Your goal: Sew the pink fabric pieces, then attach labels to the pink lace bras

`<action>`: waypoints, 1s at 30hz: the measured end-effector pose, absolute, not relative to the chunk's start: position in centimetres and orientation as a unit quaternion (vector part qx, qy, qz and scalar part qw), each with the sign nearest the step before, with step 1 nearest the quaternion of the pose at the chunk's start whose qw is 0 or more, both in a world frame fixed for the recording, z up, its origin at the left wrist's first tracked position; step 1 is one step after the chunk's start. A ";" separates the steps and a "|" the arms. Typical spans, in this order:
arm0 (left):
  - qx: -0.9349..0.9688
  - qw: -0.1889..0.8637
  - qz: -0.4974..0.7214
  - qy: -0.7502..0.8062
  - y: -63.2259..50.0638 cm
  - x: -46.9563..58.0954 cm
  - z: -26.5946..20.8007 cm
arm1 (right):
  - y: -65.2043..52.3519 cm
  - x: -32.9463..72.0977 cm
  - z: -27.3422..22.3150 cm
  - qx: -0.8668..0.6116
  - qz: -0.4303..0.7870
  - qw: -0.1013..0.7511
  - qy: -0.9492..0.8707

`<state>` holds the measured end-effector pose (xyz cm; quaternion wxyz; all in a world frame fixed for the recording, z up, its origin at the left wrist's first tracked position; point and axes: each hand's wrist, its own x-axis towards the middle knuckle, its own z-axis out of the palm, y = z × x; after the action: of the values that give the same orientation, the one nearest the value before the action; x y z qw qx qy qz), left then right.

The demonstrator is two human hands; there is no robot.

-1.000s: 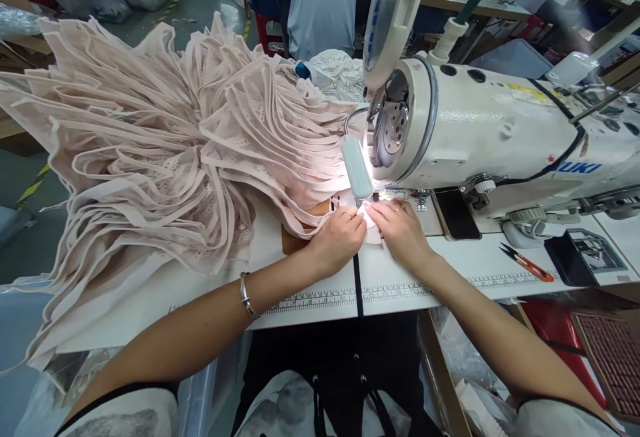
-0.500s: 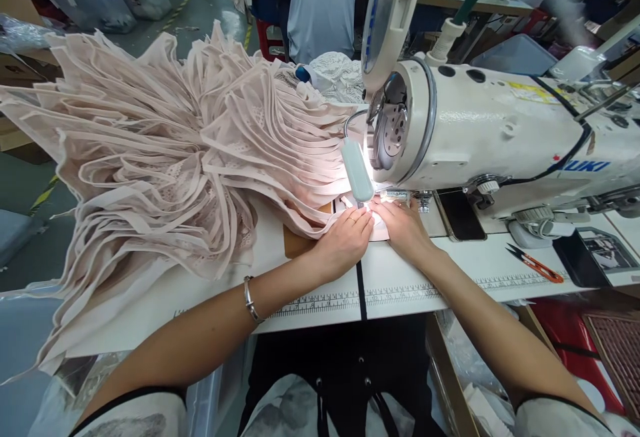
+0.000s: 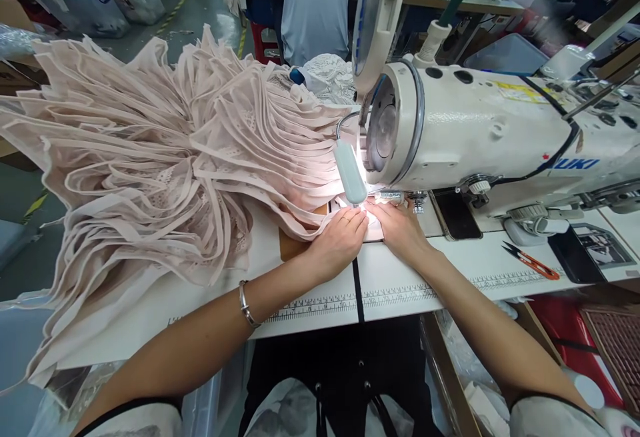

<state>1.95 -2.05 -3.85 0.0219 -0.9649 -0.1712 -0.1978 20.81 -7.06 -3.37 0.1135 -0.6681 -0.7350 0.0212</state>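
Note:
Pale pink fabric (image 3: 374, 230) lies under the needle area of a white sewing machine (image 3: 460, 130). My left hand (image 3: 340, 240) grips the fabric from the left, its fingers close together and pressed down. On the other side my right hand (image 3: 397, 227) holds the same piece, fingertips near the presser foot. The two hands almost meet in front of the needle. A small pale green lamp (image 3: 350, 172) hangs just above them and hides the needle. From the left hand, a large gathered pile of pink garment pieces (image 3: 200, 157) with lace patches spreads leftward.
A dark phone (image 3: 456, 216) lies against the machine bed. Orange-handled thread snips (image 3: 531, 261) rest to the right, beside a black case (image 3: 575, 258). A printed ruler (image 3: 310, 307) runs along the table's front edge. Behind the machine sits a person in a blue shirt (image 3: 315, 10).
The whole view has shifted slightly, so everything sits a little further left. Inside the machine head, the holed metal disc looks blurred now. Both hands stay on the fabric at the needle.

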 end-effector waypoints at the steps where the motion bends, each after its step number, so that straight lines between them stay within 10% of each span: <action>1: -0.965 0.024 -0.199 -0.171 -2.0 1.9 -3.9 | -7.1 20.8 -3.4 -0.670 0.022 0.113 -0.734; 30: -0.960 0.057 -0.188 -0.200 -1.6 1.9 -3.3 | -6.6 19.8 -2.3 -0.708 0.062 0.055 -0.701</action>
<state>1.95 -1.59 -3.34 0.0568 -0.9598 -0.2003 -0.1882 19.81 -6.57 -2.26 0.0555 -0.7083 -0.7010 0.0620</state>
